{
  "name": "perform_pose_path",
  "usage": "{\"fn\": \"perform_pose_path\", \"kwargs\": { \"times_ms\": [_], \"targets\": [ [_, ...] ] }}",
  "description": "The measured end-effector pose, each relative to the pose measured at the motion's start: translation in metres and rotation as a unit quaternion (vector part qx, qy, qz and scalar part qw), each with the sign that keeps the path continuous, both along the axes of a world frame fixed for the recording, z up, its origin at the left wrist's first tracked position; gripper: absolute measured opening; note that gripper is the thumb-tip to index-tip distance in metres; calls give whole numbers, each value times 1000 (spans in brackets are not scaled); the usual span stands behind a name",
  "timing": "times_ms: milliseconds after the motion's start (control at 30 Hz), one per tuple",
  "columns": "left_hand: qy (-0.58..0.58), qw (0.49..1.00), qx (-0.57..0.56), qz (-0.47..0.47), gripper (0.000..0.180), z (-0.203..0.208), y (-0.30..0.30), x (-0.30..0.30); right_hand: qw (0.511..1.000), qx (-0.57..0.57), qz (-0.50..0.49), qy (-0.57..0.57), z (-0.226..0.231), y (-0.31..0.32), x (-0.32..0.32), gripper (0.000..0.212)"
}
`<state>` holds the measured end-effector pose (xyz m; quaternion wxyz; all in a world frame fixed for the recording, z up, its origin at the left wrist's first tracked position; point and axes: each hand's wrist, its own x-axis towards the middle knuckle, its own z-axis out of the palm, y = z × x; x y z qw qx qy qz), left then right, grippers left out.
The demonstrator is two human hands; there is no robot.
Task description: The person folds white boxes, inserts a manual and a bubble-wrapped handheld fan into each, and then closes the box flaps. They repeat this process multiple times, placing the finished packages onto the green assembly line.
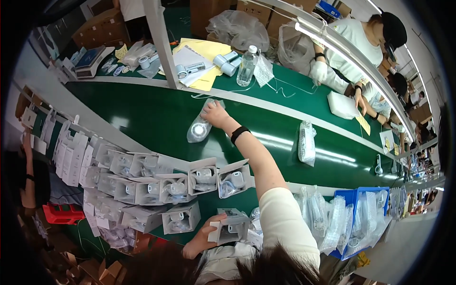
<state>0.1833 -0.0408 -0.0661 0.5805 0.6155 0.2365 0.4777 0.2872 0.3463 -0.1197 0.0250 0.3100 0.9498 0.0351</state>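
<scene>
My right arm stretches across the green conveyor belt [156, 111]. My right hand [214, 113] is closed over the upper end of a clear plastic bag [198, 130] that lies on the belt. Inside the bag is a device with a bright round face, perhaps a handheld fan. Low in the middle, my left hand [205, 237] grips the left side of an open white box [229, 229]. A pale device and clear plastic show inside that box. Just beyond it, more open boxes [180, 221] hold similar pale bagged devices.
Rows of open boxes [126, 190] fill the left front. A bubble-wrapped packet [307, 142] lies farther right on the belt. Bagged devices fill a blue crate [351, 195] at right. A water bottle [247, 66] stands beyond the belt. Co-workers sit at the far right.
</scene>
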Motion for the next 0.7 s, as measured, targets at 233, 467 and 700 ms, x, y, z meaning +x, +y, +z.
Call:
{"fn": "perform_pose_path", "kwargs": {
  "times_ms": [233, 467, 700],
  "targets": [
    [21, 996, 73, 46, 76, -14, -4, 7, 943, -138, -303, -21, 63, -80, 83, 34],
    [189, 972, 84, 112, 73, -24, -2, 4, 881, -290, -373, 29, 187, -308, 191, 46],
    [160, 975, 84, 126, 76, -28, -10, 4, 742, -418, -485, 200, 173, -488, 201, 57]
  ]
}}
